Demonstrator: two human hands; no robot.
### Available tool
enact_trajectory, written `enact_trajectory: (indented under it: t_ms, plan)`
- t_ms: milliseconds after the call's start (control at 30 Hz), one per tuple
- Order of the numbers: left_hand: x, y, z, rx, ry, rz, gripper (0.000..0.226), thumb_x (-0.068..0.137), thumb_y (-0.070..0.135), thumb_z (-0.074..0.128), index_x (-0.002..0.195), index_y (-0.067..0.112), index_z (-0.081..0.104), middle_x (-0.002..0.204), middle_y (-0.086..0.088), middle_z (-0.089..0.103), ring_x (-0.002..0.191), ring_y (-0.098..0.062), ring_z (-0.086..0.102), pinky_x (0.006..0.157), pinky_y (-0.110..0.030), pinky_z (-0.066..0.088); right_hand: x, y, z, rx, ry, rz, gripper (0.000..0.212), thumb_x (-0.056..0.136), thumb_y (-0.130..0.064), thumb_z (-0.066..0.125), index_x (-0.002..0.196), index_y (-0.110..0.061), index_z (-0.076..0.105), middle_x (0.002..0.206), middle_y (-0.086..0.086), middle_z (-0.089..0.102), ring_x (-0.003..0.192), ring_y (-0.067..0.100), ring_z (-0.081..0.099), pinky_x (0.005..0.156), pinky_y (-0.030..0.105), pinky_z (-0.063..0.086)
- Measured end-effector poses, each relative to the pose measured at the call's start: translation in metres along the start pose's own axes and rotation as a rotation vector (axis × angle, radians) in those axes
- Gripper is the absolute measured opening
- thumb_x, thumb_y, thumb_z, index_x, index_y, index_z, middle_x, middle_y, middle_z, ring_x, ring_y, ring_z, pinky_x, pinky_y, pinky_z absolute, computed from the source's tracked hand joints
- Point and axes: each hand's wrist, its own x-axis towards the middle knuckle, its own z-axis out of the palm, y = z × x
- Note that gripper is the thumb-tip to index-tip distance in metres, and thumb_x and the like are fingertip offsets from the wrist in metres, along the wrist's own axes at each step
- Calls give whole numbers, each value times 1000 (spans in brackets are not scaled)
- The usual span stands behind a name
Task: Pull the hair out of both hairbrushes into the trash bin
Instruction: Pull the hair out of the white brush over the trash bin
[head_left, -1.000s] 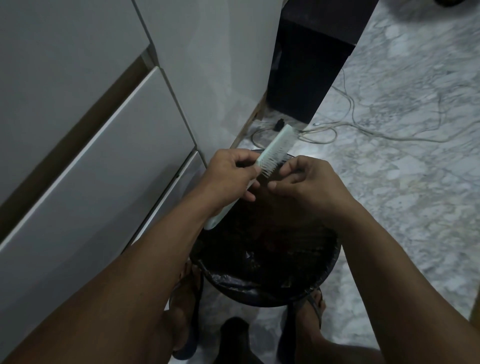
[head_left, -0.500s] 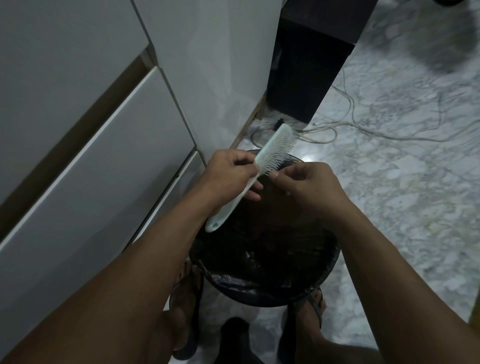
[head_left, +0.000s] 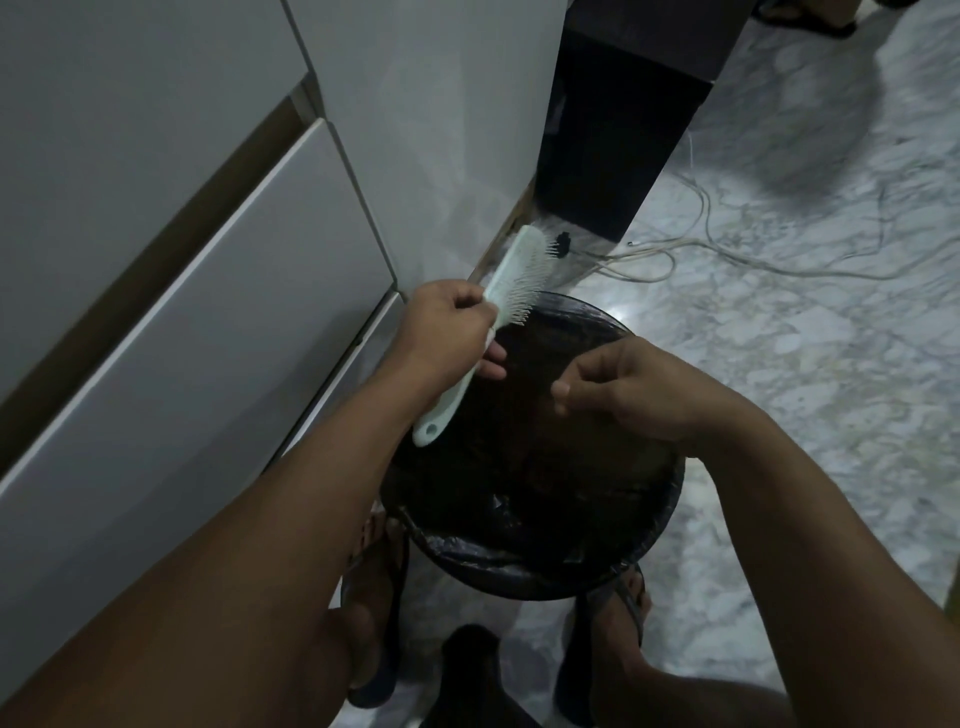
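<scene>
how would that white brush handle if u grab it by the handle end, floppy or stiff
Probably stiff: the white hairbrush stays straight though the left hand grips only its middle. Likely light, since a few fingers hold it tilted over the trash bin. The smooth plastic handle may be slightly slippery.

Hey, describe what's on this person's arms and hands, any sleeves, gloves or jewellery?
Both forearms are bare as far as the frame shows: no sleeves visible. The left hand and right hand wear no gloves, and no rings, watch or bracelets are visible in this dim light.
</scene>
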Motion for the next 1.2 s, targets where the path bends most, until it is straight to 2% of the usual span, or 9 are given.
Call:
enact_trajectory:
  t_ms: [267, 367, 467, 633, 733, 900, 1000, 1100, 1200]
  plan:
    - [-5, -2, -3, 73, 53, -37, 18, 92, 10, 57, 76, 19, 58, 86, -12, 65, 62, -22, 66, 48, -34, 54, -5, 20, 11, -288, -123, 79, 22, 89, -30, 65, 69, -24, 72, 67, -13, 68, 72, 4, 61, 72, 27, 46]
    - [-6, -8, -8, 469, 160, 162, 7, 89, 18, 60, 87, 18, 66, 93, -9, 66, 78, -23, 63, 61, -32, 49, -7, 21, 9, -246, -118, 40, 25, 91, -28, 63, 66, -24, 69, 56, -20, 64, 59, -6, 55, 68, 24, 42]
    - [-7, -17, -12, 785, 175, 282, 19, 88, 18, 61, 105, 16, 71, 106, -10, 60, 98, -25, 57, 74, -30, 39, -7, 25, 4, -77, -74, -21, 24, 91, -26, 63, 68, -22, 69, 59, -11, 61, 58, 5, 52, 66, 29, 39]
    - [-5, -22, -17, 815, 264, 255, 24, 89, 14, 60, 111, 12, 71, 112, -15, 61, 102, -31, 59, 75, -32, 39, -13, 22, 3, 167, -151, -130, 24, 93, -6, 57, 71, -10, 64, 58, -11, 60, 53, -1, 50, 56, 10, 39]
    - [0, -20, -21, 663, 258, 179, 20, 86, 17, 65, 104, 15, 74, 103, -11, 70, 85, -25, 64, 65, -25, 43, -10, 20, 6, 218, -93, -159, 23, 94, -12, 58, 72, -13, 66, 60, -8, 59, 54, 5, 49, 54, 16, 39]
    - [-6, -18, -15, 589, 96, 150, 14, 84, 21, 68, 95, 21, 77, 87, -4, 73, 77, -17, 63, 67, -24, 43, -1, 16, 14, 501, 86, -230, 26, 96, -8, 50, 72, -11, 59, 133, -4, 61, 117, 5, 58, 83, 18, 45]
    - [-6, -20, -12, 559, 55, 148, 9, 84, 20, 69, 89, 23, 76, 81, -2, 70, 73, -20, 64, 69, -32, 54, 0, 9, 16, 905, -59, -204, 25, 98, -11, 44, 75, -12, 54, 101, 7, 75, 73, 13, 62, 63, 20, 49]
    - [-2, -20, -13, 449, 31, 115, 7, 85, 21, 68, 81, 27, 71, 72, 0, 66, 67, -23, 64, 68, -44, 60, 4, 10, 22, 654, -6, -173, 22, 98, -13, 46, 77, -13, 53, 57, 1, 57, 51, 9, 47, 50, 18, 41]
    - [-2, -19, -13, 309, 39, 72, 14, 87, 18, 67, 77, 28, 65, 77, -6, 68, 63, -22, 65, 57, -37, 57, 9, 16, 26, 363, 66, -35, 24, 98, -18, 52, 75, -14, 58, 51, -4, 46, 43, 3, 43, 47, 19, 43]
